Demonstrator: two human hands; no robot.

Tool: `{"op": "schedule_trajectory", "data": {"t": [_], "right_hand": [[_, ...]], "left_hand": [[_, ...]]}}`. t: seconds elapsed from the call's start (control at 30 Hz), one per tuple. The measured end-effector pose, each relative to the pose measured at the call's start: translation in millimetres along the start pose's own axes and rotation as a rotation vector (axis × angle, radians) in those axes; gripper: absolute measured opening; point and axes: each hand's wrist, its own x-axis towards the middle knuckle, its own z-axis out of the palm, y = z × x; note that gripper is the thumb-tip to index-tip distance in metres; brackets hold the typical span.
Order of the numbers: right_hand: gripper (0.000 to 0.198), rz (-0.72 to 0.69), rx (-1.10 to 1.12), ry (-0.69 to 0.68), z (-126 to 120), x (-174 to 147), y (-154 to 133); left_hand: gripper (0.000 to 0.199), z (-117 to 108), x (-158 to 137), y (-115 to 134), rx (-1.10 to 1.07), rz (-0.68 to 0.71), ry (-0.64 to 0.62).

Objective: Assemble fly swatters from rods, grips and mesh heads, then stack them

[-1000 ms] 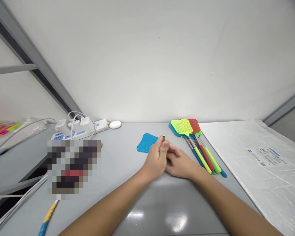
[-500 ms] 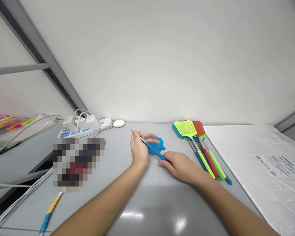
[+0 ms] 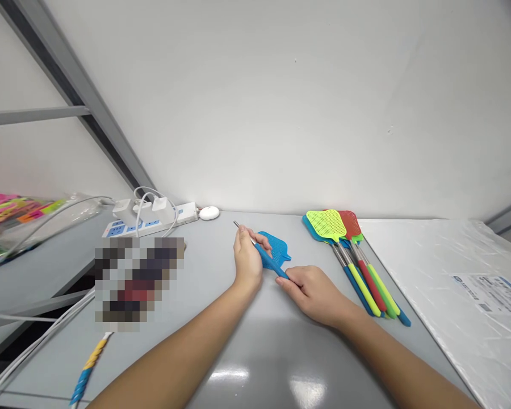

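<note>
Between my two hands a fly swatter handle (image 3: 269, 259) slants down to the right, blue at its grip with a thin metal rod at the upper left end. My left hand (image 3: 248, 258) is closed around the metal part, thumb along the rod. The fingers of my right hand (image 3: 309, 289) pinch the lower end of the blue grip. Behind the handle, a loose blue perforated swatter head (image 3: 280, 250) lies flat on the table, partly hidden by my left hand. To the right lies a stack of fly swatters (image 3: 329, 225) in lime, red, green and blue.
A white power strip (image 3: 147, 222) with plugs and a white oval device (image 3: 209, 213) sit at the back left. Nearby is a blurred-out object (image 3: 136, 284) with a wrapped cable. Clear plastic bags (image 3: 34, 218) hold colourful items; a white wrapped package (image 3: 447, 255) covers the right side.
The view has shifted slightly, so everything sits a little further right. My left fingers have curled in closer around the rod; both hands remain on the handle.
</note>
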Motion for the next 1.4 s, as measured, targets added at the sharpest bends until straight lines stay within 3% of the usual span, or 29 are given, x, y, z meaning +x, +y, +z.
{"op": "schedule_trajectory", "data": {"t": [0.17, 0.27, 0.33, 0.47, 0.53, 0.63, 0.73, 0.87, 1.0, 1.23, 1.4], "right_hand": [[0.041, 0.039, -0.024, -0.057, 4, 2, 1], [0.028, 0.060, -0.012, -0.090, 5, 2, 1], [0.023, 0.108, -0.033, -0.065, 6, 2, 2], [0.039, 0.252, -0.119, 0.066, 5, 3, 8], [0.046, 0.323, -0.172, 0.101, 4, 4, 12], [0.052, 0.417, -0.242, 0.109, 3, 4, 15], [0.061, 0.430, -0.237, 0.096, 1, 3, 14], [0.079, 0.437, -0.161, 0.031, -2, 0, 9], [0.064, 0.421, -0.112, -0.005, -4, -1, 5], [0.037, 0.427, -0.121, -0.039, -9, -2, 7], [0.031, 0.388, -0.346, 0.009, -6, 0, 11]], "left_hand": [[0.037, -1, 3, -2, -0.051, -0.022, -0.011], [0.038, -2, 10, 1, -0.086, -0.070, -0.028], [0.037, -4, 17, 4, -0.093, -0.092, -0.010], [0.038, -12, 32, 5, -0.055, -0.156, 0.007], [0.038, -15, 35, 4, -0.023, -0.252, -0.079], [0.038, -16, 31, 6, 0.049, -0.450, -0.311], [0.038, -13, 20, 11, 0.111, -0.620, -0.554], [0.036, -13, 9, 18, 0.157, -0.734, -0.763], [0.035, -17, 12, 16, 0.137, -0.797, -0.898], [0.032, -23, 27, 11, 0.028, -0.795, -0.866], [0.032, -28, 39, 10, -0.042, -0.721, -0.780]]}}
